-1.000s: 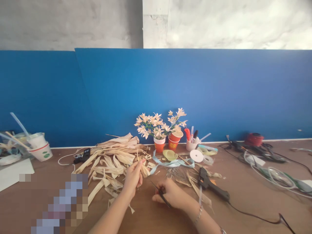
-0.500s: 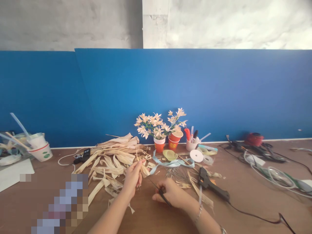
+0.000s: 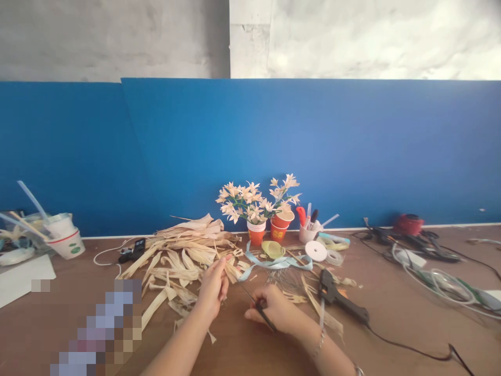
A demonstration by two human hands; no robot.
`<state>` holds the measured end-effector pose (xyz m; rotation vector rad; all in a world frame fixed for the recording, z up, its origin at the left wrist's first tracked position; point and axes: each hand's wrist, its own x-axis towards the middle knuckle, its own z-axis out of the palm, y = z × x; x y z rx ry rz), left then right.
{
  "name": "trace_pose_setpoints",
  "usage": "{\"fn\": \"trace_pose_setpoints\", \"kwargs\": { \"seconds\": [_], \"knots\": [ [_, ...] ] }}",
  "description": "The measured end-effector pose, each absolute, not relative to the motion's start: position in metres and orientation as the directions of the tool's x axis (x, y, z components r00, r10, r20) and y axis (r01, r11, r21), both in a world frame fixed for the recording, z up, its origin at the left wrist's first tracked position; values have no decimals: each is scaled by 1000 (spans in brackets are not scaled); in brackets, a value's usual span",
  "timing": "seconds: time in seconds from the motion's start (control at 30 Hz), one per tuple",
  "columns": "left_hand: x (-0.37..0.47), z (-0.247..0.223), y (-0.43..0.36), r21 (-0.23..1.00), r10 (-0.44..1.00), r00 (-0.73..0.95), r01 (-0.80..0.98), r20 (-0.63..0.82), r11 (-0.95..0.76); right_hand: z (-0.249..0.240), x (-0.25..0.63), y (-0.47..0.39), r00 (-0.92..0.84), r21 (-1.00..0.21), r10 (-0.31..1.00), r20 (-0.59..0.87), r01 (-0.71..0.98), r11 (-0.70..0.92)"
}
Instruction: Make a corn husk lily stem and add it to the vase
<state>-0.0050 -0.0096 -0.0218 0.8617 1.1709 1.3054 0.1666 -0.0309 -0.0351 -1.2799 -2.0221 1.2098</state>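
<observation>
My left hand (image 3: 213,290) pinches a pale strip of dried husk (image 3: 231,270) between thumb and fingers, in front of a heap of dried husks (image 3: 188,245). To its right, my right hand (image 3: 270,309) is closed around a dark, thin tool (image 3: 264,316), which looks like scissors or tweezers. The tool's narrow tip points up and left toward the held husk; whether it touches is too small to tell. A bunch of thin wires (image 3: 277,279) lies just beyond my right hand, beside a light blue ribbon (image 3: 270,261).
Husk flowers (image 3: 245,198) stand in paper cups (image 3: 256,236) by the blue panel (image 3: 274,130). A black glue gun (image 3: 340,297) with its cord lies right of my right hand. Cables (image 3: 434,284) spread at the right. Cups with straws (image 3: 68,245) stand at the left.
The husk strip in my left hand has tilted slightly, and its upper end shows less above the fingers. My right hand and its tool have barely moved.
</observation>
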Motion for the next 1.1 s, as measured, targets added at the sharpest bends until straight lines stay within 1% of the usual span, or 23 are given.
{"fn": "trace_pose_setpoints", "kwargs": {
  "seconds": [0.13, 0.3, 0.53, 0.87, 1.1],
  "knots": [
    [-3, -26, -8, 939, 979, -115, -321, -171, 126, -36, 165, -31, -449, -874, 890, -79, 461, 155],
    [2, -30, -10, 898, 973, -86, -410, -216, 162, -36, 164, -32, -450, -894, 888, -95, 431, 123],
    [7, -29, -13, 831, 959, -116, -534, -259, 159, -34, 161, -34, -436, -896, 895, -97, 429, 112],
    [8, -31, -16, 803, 953, -134, -577, -272, 148, -31, 158, -35, -426, -899, 900, -90, 423, 110],
    [10, -32, -15, 793, 947, -121, -584, -296, 173, -35, 156, -35, -412, -911, 902, -128, 409, 58]
  ]
}}
